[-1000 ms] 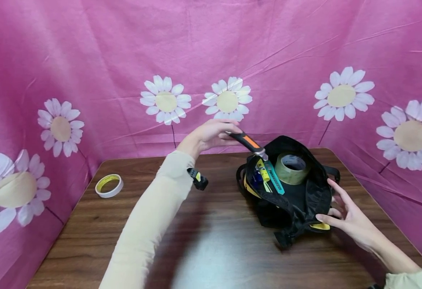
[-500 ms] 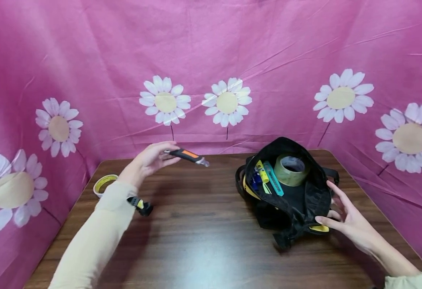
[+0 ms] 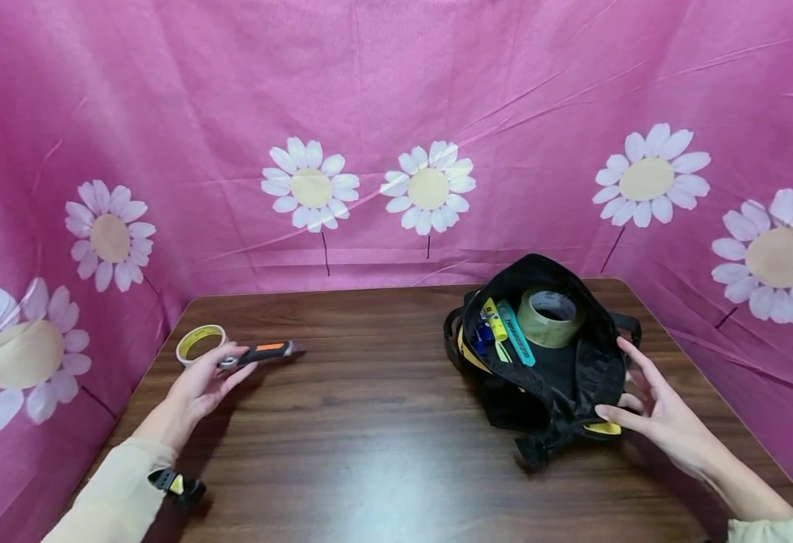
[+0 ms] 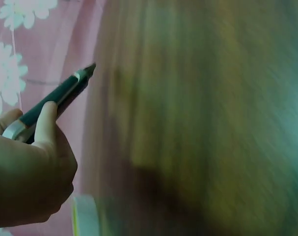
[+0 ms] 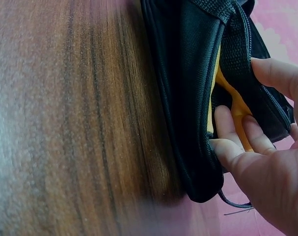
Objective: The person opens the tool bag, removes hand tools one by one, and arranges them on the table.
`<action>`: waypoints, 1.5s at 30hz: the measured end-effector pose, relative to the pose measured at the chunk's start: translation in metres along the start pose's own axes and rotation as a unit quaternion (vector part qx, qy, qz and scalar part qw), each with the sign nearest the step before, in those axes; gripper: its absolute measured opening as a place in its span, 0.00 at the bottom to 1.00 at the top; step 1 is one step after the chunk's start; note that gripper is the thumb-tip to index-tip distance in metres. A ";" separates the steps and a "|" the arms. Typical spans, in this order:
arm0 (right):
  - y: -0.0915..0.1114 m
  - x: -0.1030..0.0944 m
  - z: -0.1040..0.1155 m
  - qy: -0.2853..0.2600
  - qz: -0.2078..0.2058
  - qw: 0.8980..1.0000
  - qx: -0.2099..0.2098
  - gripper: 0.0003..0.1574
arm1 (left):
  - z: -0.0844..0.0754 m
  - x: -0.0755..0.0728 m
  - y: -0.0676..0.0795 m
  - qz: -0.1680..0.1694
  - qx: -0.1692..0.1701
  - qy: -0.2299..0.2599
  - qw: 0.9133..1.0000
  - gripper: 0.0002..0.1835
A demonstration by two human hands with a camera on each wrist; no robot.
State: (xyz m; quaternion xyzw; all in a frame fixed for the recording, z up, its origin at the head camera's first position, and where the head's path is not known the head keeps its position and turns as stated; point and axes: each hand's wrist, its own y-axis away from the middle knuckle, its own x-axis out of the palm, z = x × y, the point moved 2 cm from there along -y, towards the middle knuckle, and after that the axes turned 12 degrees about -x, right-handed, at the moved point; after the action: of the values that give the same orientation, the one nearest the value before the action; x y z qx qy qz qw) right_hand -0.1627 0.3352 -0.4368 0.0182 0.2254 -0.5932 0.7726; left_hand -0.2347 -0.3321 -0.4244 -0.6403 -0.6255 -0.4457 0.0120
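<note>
My left hand (image 3: 200, 383) pinches a utility knife (image 3: 264, 352), black with an orange stripe, low over the left of the table. Its tapered tip points right in the head view and up in the left wrist view. Just behind that hand lies a white tape roll (image 3: 182, 352) with a yellow core. On the right a black bag (image 3: 505, 396) with yellow trim stands with its mouth wide apart. My right hand (image 3: 671, 426) holds the bag's right side, thumb at the edge and several fingers tucked into a yellow-lined fold (image 5: 244, 105).
Inside the bag are a wide roll of packing tape (image 3: 540, 333), a teal cutter (image 3: 517, 335), a yellow tube-shaped item (image 3: 494, 320) and something dark blue (image 3: 483, 335). A pink flowered cloth (image 3: 369, 90) hangs behind the wooden table (image 3: 369, 422).
My left hand has carried the utility knife from over the bag's mouth to the left and down, beside the white tape roll. My right hand has stayed on the bag.
</note>
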 end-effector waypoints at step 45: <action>0.001 0.000 0.000 0.014 -0.002 1.000 0.000 0.64 | -0.018 -0.065 0.006 -0.181 -0.042 -0.432 0.883 0.19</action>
State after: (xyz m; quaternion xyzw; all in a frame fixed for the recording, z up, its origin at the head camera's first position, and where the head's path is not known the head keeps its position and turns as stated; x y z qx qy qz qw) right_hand -0.1623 0.3356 -0.4372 0.0257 0.2359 -0.5944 0.7683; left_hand -0.2281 -0.3954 -0.4481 -0.6451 -0.6542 -0.1453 -0.3672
